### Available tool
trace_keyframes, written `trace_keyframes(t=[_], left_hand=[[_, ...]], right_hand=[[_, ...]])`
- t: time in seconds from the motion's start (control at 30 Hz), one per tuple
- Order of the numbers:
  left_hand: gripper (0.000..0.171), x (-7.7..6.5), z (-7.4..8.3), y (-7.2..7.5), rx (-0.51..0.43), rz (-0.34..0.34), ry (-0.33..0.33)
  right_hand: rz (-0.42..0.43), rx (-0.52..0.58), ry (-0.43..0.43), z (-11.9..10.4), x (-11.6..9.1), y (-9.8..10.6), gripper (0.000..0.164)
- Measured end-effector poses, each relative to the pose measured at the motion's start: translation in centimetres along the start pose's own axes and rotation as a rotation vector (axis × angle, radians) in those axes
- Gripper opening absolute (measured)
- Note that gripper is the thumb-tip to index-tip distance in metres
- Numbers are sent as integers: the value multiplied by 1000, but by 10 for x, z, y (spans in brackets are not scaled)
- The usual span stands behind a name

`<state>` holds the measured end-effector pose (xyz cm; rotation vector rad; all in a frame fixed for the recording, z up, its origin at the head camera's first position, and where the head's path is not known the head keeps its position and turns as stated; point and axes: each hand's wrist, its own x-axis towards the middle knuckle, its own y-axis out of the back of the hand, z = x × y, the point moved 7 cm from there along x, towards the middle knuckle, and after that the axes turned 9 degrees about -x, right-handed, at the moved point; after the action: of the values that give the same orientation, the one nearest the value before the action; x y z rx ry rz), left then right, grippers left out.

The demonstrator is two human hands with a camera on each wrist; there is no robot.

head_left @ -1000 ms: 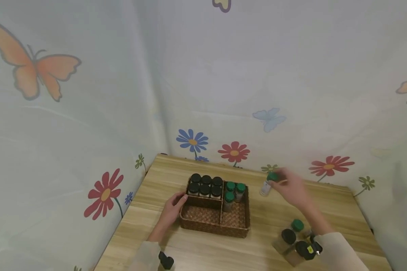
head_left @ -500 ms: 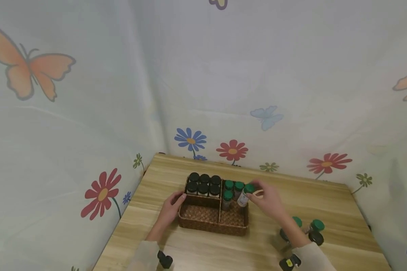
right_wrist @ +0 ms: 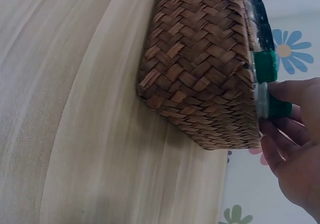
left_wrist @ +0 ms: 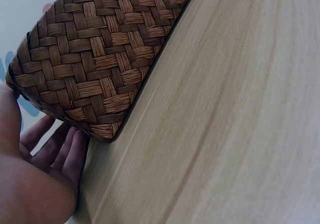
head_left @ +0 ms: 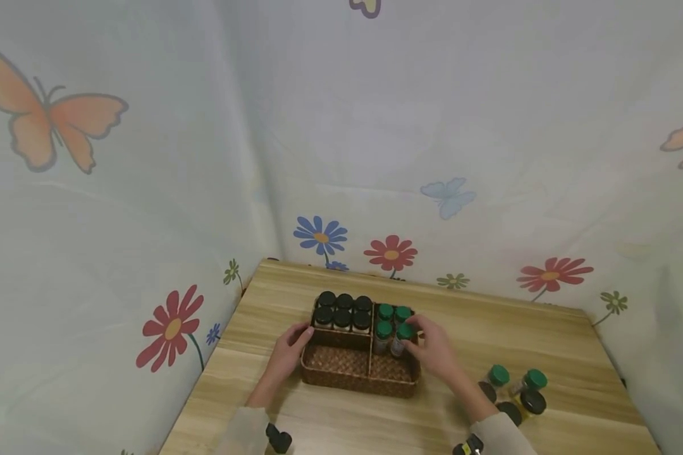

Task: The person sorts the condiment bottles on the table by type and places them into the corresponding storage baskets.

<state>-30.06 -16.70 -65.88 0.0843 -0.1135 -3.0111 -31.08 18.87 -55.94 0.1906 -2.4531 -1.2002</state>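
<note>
A woven basket [head_left: 341,378] with divided compartments stands on the table. My left hand [head_left: 286,354] holds its left side, thumb at the rim and fingers along the outer wall, as the left wrist view also shows. With thumb and fingers, my right hand [head_left: 434,349] pinches the green cap of a small clear spice jar [head_left: 399,345], upright in the right compartment. Several other green-capped spice jars [head_left: 384,330] stand around it there. Several black-lidded jars [head_left: 343,319] fill the back left compartment. The basket wall hides the jars' lower parts in the right wrist view.
To the right on the wood-grain table [head_left: 558,354] stand two green-capped jars [head_left: 535,379] and a few black-lidded jars [head_left: 532,401], partly behind my right forearm. A curtain [head_left: 341,126] with printed flowers and butterflies hangs behind the table.
My right hand has carried the green-capped spice jar leftward from over the table's back right and lowered it into the basket's right compartment. The left hand has stayed on the basket.
</note>
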Motion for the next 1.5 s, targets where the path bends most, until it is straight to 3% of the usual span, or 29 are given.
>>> trace_keyframes(t=[0.2,0.67,1.3,1.5], left_hand=[[66,-1,-3,-2,-8,-8,7],[69,0,-3,2,-6,7,6],[68,1,-2,3,-27,13,-4],[67,1,-2,1,-25,7,-4]], right_hand=[[-3,-75,8,3,-4,-7,42],[-15,-73,-49,8,-7,-17,42],[48,-130,20,-1,-8,-16,50],[97,-84,98,-4,-10,4,49]])
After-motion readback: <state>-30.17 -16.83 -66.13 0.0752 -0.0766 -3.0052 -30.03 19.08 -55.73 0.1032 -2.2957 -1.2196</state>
